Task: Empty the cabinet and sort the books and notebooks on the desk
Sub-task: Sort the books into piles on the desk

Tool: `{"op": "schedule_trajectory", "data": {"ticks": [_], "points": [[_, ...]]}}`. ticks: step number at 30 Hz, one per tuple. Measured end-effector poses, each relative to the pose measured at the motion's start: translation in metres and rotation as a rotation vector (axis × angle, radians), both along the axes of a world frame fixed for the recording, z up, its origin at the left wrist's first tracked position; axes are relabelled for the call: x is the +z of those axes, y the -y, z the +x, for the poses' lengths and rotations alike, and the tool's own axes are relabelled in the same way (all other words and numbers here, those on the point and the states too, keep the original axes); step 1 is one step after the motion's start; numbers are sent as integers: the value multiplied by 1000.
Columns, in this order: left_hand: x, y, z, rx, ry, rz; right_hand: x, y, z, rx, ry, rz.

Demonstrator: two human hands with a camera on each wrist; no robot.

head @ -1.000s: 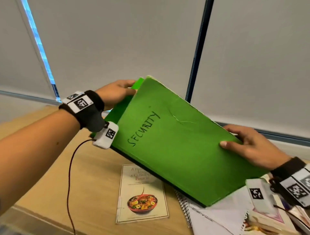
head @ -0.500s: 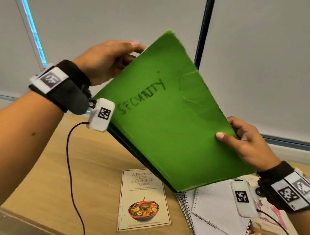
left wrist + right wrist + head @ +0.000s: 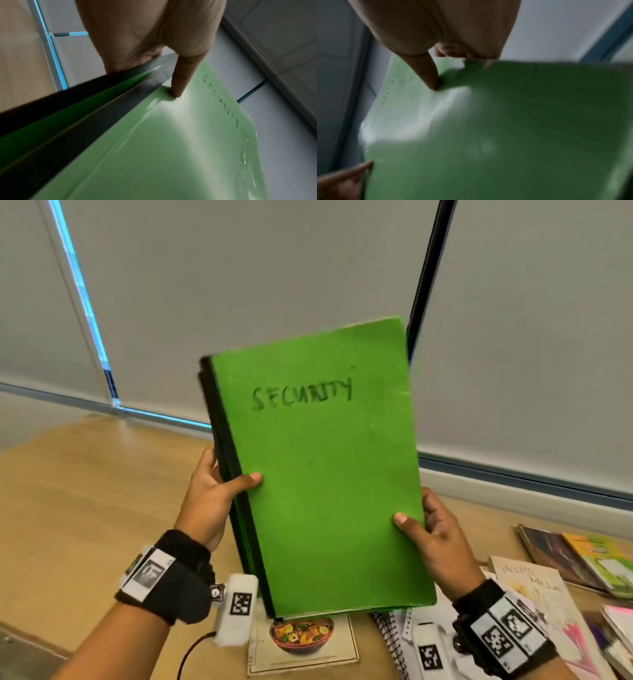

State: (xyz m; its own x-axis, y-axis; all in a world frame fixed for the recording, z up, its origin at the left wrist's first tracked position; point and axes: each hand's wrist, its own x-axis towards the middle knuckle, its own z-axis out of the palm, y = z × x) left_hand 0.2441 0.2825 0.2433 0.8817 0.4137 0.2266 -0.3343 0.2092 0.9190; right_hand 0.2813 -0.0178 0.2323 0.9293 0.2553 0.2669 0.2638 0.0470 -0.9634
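A green notebook (image 3: 329, 474) with "SECURITY" handwritten on its cover stands nearly upright in the air above the wooden desk (image 3: 85, 508). A second green, black-spined book sits right behind it. My left hand (image 3: 219, 494) grips the black spine edge, thumb pressed on the front cover (image 3: 171, 135). My right hand (image 3: 428, 529) holds the opposite edge, thumb on the cover (image 3: 488, 135) and fingers behind. The left wrist view shows both black spines (image 3: 96, 112) side by side.
A cookbook (image 3: 305, 642) with a bowl picture lies flat below the green notebook. A spiral notebook (image 3: 397, 645) lies to its right. Several books (image 3: 575, 559) are spread at the right edge. Roller blinds (image 3: 239, 285) close off the far side.
The green notebook has swung from a slanted, tilted pose to nearly upright, title level. My left hand moved from its top corner down to the spine's lower half; my right hand kept its edge.
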Motion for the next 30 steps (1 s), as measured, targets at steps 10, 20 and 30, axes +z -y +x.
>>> {"op": "schedule_trajectory", "data": {"ticks": [10, 20, 30], "points": [[-11, 9, -17, 69, 8, 260, -1, -46, 5, -148, -44, 108], [14, -8, -2, 74, -12, 179, 3, -68, 19, -224, -91, 138], [-66, 6, -11, 127, -299, 73, -36, -77, 11, -329, -178, 30]]}}
